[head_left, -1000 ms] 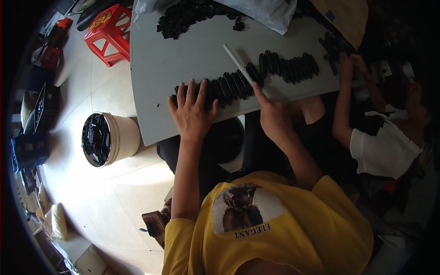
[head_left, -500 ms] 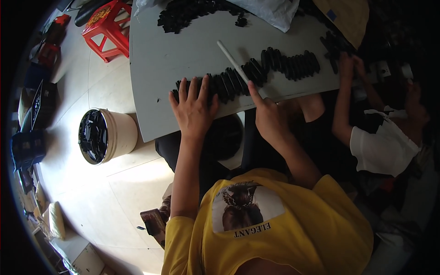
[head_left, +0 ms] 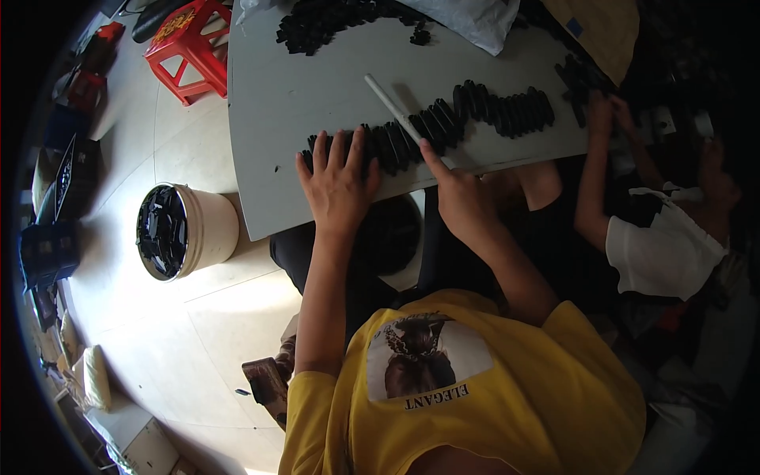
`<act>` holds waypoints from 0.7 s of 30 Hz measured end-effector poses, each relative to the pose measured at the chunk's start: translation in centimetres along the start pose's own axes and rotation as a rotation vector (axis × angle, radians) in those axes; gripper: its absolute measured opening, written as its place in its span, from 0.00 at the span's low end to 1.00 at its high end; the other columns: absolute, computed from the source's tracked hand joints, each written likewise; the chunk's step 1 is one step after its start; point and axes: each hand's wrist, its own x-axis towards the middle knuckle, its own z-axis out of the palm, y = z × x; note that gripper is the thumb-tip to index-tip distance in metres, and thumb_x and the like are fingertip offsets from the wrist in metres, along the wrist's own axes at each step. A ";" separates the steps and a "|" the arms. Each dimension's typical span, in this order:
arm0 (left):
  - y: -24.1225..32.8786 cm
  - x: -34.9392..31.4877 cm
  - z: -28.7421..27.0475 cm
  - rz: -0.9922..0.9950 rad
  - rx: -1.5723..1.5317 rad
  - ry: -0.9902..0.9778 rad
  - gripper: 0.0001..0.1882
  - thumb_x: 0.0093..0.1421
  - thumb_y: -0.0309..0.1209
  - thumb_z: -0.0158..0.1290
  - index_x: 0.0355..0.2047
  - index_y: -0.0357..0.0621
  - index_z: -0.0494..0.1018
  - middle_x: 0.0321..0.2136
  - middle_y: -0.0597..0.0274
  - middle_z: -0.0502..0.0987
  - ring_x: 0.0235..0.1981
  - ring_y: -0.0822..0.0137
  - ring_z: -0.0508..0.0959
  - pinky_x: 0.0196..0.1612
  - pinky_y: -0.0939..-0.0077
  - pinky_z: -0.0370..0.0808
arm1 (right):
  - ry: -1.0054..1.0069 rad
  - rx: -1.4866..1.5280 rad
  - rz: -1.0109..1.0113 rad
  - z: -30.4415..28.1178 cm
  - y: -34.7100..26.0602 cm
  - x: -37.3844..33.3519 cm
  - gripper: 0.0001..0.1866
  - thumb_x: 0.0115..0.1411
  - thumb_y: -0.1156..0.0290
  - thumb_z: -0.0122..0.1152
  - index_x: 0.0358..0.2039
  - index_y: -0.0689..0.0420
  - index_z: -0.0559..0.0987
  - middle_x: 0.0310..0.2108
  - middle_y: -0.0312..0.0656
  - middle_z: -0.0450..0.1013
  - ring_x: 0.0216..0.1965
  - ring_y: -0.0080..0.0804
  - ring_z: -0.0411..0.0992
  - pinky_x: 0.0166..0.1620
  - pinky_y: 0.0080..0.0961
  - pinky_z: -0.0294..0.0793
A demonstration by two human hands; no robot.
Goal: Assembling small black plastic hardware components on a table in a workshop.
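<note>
A row of slim black pieces (head_left: pixel 434 123), set side by side, runs along the near part of the grey table (head_left: pixel 285 95). My left hand (head_left: pixel 339 182) lies over the left end of the row, palm down with fingers spread, covering some pieces. In my right hand (head_left: pixel 465 194) is a white stick (head_left: pixel 389 103), thin and straight. The index finger stretches along it, while the other fingers curl under and are mostly hidden. The stick slants across the row, its far tip beyond the pieces.
A heap of black pieces (head_left: pixel 332 24) and a white bag (head_left: pixel 475 20) lie at the far side. Another person's hands (head_left: pixel 606 115) touch black pieces at the right. On the floor at left stand a white bucket (head_left: pixel 210 229) of black pieces and a red stool (head_left: pixel 186 51).
The white stick and my right hand have shifted slightly left along the row. My left hand stays spread on the left end.
</note>
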 end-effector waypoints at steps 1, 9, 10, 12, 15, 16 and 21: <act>0.0 0.0 -0.1 0.003 0.000 0.002 0.26 0.55 0.42 0.54 0.55 0.56 0.69 0.50 0.61 0.72 0.57 0.55 0.67 0.58 0.42 0.58 | 0.003 0.001 0.001 0.2 0.4 -0.2 0.32 0.60 0.77 0.50 0.65 0.50 0.57 0.26 0.51 0.73 0.26 0.47 0.76 0.31 0.38 0.74; -0.3 -0.4 0.1 -0.004 0.003 -0.011 0.26 0.55 0.42 0.54 0.55 0.55 0.69 0.50 0.61 0.72 0.57 0.55 0.66 0.58 0.42 0.57 | 0.422 0.386 -0.175 -2.5 -0.6 -0.9 0.28 0.63 0.80 0.44 0.65 0.50 0.59 0.29 0.49 0.76 0.29 0.41 0.76 0.33 0.34 0.74; -0.3 -0.5 0.2 -0.007 0.004 -0.013 0.26 0.55 0.42 0.54 0.55 0.55 0.69 0.50 0.61 0.72 0.57 0.55 0.66 0.58 0.42 0.57 | 0.419 0.387 -0.176 -2.3 -0.7 -0.8 0.28 0.63 0.80 0.44 0.65 0.50 0.59 0.29 0.49 0.76 0.29 0.41 0.76 0.33 0.34 0.74; -0.1 -0.3 0.2 -0.004 -0.002 -0.010 0.26 0.55 0.42 0.54 0.55 0.55 0.69 0.50 0.61 0.71 0.57 0.55 0.67 0.58 0.42 0.58 | 0.633 0.348 -0.300 -1.9 -0.7 -0.7 0.30 0.62 0.80 0.45 0.65 0.52 0.58 0.28 0.49 0.75 0.28 0.41 0.76 0.33 0.35 0.74; 0.0 -0.1 0.0 0.003 -0.005 0.001 0.26 0.55 0.42 0.54 0.55 0.55 0.69 0.50 0.61 0.71 0.57 0.55 0.67 0.58 0.42 0.58 | 0.231 0.140 -0.149 0.7 -0.2 -0.8 0.34 0.58 0.80 0.49 0.65 0.50 0.56 0.27 0.52 0.74 0.27 0.47 0.76 0.33 0.38 0.75; 0.1 -0.2 -0.1 0.005 -0.006 0.000 0.26 0.55 0.42 0.54 0.55 0.55 0.69 0.50 0.61 0.71 0.57 0.55 0.67 0.58 0.42 0.58 | 0.029 0.038 -0.073 1.2 0.0 -0.9 0.36 0.56 0.80 0.52 0.66 0.48 0.55 0.26 0.53 0.73 0.27 0.49 0.75 0.33 0.40 0.76; -0.1 -0.1 0.1 0.001 -0.005 -0.004 0.26 0.55 0.42 0.54 0.55 0.56 0.69 0.50 0.61 0.72 0.57 0.55 0.67 0.58 0.42 0.58 | 0.103 0.217 -0.079 -0.8 -0.5 -0.9 0.33 0.59 0.80 0.49 0.65 0.49 0.57 0.28 0.53 0.74 0.28 0.44 0.76 0.33 0.36 0.75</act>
